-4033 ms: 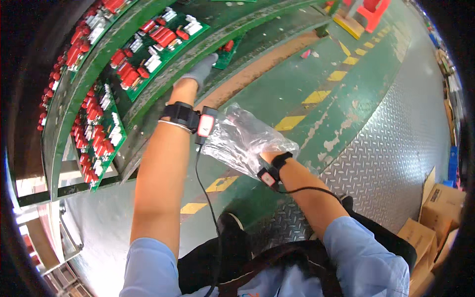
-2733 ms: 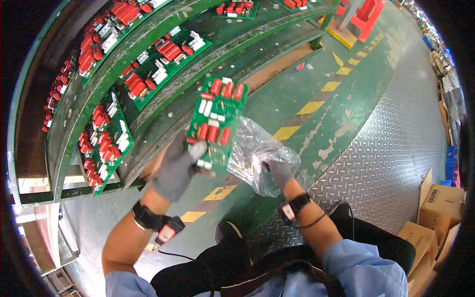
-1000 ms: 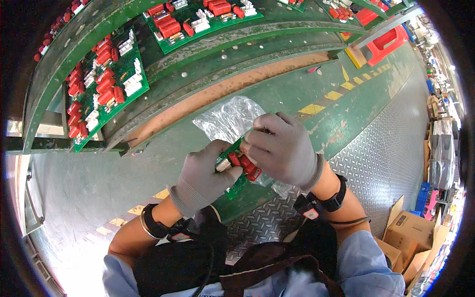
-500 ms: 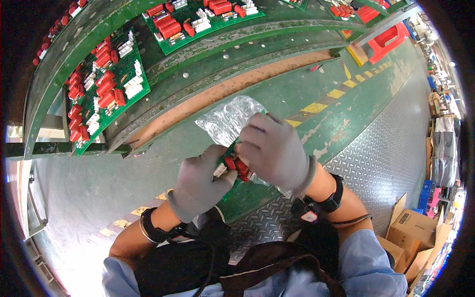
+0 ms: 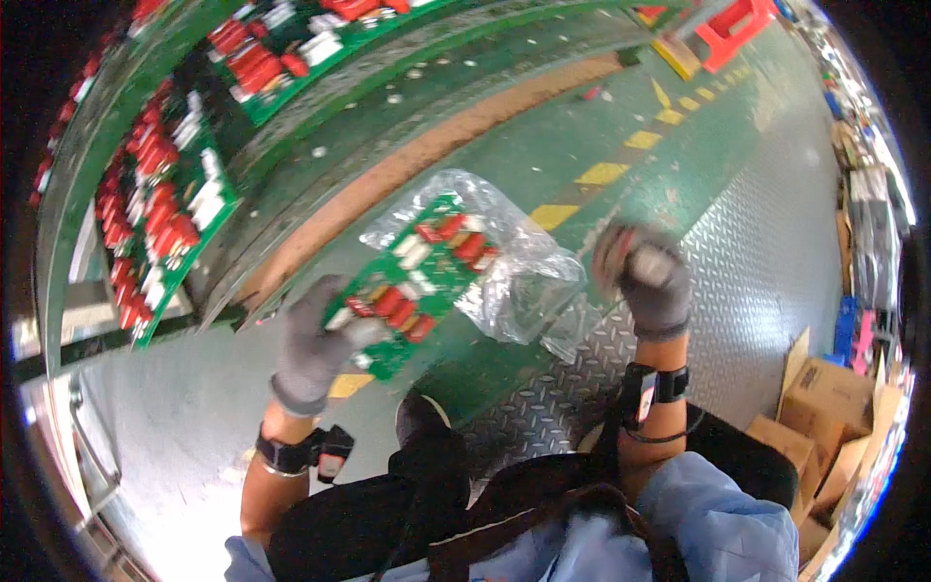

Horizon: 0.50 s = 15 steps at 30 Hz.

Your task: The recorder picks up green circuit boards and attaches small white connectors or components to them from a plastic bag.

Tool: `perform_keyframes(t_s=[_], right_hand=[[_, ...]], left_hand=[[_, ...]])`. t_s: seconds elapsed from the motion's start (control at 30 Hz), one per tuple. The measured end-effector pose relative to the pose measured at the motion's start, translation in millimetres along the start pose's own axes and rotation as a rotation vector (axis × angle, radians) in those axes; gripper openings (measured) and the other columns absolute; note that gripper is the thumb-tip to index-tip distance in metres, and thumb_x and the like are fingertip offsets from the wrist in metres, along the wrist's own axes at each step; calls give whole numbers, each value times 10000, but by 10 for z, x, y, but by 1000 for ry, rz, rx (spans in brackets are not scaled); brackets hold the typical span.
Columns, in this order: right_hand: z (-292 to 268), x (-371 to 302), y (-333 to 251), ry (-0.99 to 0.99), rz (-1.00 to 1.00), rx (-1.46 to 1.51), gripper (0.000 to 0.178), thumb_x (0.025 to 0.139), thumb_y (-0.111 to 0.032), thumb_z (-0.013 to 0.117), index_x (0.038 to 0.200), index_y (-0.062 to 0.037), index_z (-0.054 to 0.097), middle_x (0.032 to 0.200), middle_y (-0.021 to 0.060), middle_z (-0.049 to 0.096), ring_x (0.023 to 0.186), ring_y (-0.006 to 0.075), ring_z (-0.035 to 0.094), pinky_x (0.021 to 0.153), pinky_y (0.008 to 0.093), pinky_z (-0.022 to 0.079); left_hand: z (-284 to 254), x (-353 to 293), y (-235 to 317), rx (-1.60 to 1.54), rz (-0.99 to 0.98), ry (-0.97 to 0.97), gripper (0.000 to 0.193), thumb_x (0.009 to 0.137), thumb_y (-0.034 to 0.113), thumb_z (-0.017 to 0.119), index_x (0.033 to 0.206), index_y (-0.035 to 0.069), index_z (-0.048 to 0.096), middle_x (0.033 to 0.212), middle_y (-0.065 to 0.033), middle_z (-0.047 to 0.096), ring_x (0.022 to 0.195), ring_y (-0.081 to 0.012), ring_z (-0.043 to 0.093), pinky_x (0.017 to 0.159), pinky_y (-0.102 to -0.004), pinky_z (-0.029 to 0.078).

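Note:
My gloved left hand (image 5: pixel 315 339) is closed on the near-left edge of a green circuit board (image 5: pixel 383 267). The board carries red blocky components and white connectors, and it is tilted, its far end pointing up and away. A clear plastic bag (image 5: pixel 514 291) lies behind and along the right side of the board; whether the board is partly inside it I cannot tell. My gloved right hand (image 5: pixel 648 281) is to the right, apart from the board and near the bag's right end. Its fingers look curled but are smeared by motion.
A green metal rack (image 5: pixel 291 160) at the upper left holds several similar boards (image 5: pixel 170 223). A red plastic stool-like item (image 5: pixel 732 34) is at the far right. Cardboard boxes (image 5: pixel 824 403) stand at the right. Below are a treadplate floor (image 5: pixel 737 242) and yellow stripes (image 5: pixel 601 175).
My right hand has moved away from the board to the right. The left hand has moved left with the board, which now shows nearly its whole face. More of the bag is spread out.

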State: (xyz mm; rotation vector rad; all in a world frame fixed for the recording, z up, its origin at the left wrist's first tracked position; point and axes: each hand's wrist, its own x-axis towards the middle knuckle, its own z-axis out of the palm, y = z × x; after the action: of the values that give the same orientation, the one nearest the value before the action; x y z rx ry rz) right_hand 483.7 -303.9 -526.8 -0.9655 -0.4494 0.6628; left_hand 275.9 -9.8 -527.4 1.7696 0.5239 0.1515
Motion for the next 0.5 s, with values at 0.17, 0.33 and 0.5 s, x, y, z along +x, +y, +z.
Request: perform_keyframes(t_s=[0.17,0.33,0.5], right_hand=[[-503,-639,714,12,782,-675,202,789,-173,608,872,1,665,697,85,641,578,140,593,526,294,482],[-312,-256,1465,220,480,-1040,203,800,-208,609,936,-75,678,792,89,658,710,169,627,665,323,506],[-637,-24,2213,-58,-51,-1720,302,889,-295,470,1026,-76,626,1024,126,636,955,312,588,906,426,415]], left_hand=[[-254,38,-44,-169,-200,36,453,715,143,670,1110,-28,529,1006,-49,564,918,-123,523,802,-266,429],[-224,10,-115,-242,-240,164,395,709,128,659,1060,-23,559,989,-48,578,885,-120,534,767,-250,425],[-149,86,-216,-249,-243,61,393,704,151,672,1039,-26,567,962,-45,579,869,-107,522,744,-246,421]])
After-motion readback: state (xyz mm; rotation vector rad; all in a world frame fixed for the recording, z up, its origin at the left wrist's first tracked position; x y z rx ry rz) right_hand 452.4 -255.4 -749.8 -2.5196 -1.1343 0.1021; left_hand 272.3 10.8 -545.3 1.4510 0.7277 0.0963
